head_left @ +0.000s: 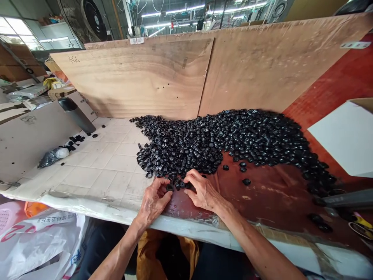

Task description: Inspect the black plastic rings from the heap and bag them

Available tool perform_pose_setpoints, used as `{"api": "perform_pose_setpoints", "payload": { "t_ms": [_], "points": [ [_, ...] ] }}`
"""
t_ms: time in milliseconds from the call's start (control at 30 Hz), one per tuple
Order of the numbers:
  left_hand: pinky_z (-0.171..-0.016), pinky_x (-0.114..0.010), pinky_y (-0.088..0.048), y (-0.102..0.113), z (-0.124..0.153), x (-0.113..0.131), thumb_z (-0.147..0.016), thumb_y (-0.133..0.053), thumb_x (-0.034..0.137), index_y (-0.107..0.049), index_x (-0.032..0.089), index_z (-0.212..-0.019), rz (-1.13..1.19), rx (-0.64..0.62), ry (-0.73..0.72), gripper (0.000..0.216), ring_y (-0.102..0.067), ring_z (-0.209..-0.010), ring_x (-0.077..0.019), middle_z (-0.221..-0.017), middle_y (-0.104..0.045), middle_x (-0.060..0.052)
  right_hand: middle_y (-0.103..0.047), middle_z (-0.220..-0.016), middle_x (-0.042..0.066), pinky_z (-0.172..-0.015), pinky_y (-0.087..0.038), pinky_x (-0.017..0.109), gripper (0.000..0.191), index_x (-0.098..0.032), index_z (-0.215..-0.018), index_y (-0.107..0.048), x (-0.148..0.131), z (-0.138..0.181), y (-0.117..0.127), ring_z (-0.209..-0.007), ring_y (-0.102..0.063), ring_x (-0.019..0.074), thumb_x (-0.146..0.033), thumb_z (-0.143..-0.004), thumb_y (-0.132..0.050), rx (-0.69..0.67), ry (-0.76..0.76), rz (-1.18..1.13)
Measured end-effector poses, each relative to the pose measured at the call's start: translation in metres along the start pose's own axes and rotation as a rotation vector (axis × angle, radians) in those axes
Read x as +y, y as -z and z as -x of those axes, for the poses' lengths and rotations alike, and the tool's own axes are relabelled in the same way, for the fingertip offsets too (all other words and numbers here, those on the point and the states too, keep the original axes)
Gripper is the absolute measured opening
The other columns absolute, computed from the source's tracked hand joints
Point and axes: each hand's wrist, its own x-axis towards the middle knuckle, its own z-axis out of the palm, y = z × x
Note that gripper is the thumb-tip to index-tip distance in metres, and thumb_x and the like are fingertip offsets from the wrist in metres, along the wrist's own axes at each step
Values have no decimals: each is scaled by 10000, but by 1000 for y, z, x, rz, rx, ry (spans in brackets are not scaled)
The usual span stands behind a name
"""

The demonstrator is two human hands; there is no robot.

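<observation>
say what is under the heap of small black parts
The heap of small round black parts rests partly on a pale lined sheet, left, and partly on a dark red surface, right. What lies beneath its middle is covered.

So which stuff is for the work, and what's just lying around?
Seems part of the work:
heap of small black pieces
left hand and right hand, at the heap's near edge

Probably just lying around:
dark bottle
small plastic bag
fan behind the wooden board
</observation>
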Motion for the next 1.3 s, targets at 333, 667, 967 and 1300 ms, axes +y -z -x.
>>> {"api": "perform_pose_setpoints", "payload": {
  "t_ms": [333,667,967,1300],
  "points": [
    [-792,-343,-619,1,20,-8,-888,-703,231,-744,248,-1168,12,20,-98,284,-724,-904,-209,-1077,-739,-62,-584,-1121,69,-726,-572,325,248,-208,-1044,-650,6,1,0,-711,-586,145,-17,-895,-600,-1,-16,-90],
    [-824,-360,-643,0,13,-3,-843,-797,351,-736,202,-1020,393,-61,78,239,-712,-853,-189,-960,-725,-47,-710,-959,31,-755,-546,302,80,-231,-976,-700,-15,-5,5,-843,-659,195,-168,-934,-673,14,-99,-379],
    [-645,-249,-539,-6,14,-1,-802,-812,313,-714,189,-1097,391,-147,149,335,-667,-692,-137,-797,-706,-3,-749,-1091,50,-927,-559,352,191,-238,-1032,-797,-26,-8,-6,-1005,-710,210,-144,-900,-695,-66,-85,-508],
    [-783,-262,-579,-19,12,-2,-760,-899,311,-737,198,-1029,598,-70,142,334,-716,-859,-159,-944,-764,-24,-728,-1112,57,-882,-557,324,208,-235,-1032,-791,-23,-7,3,-1022,-687,209,-156,-876,-677,0,-104,-609]
  ]
}}
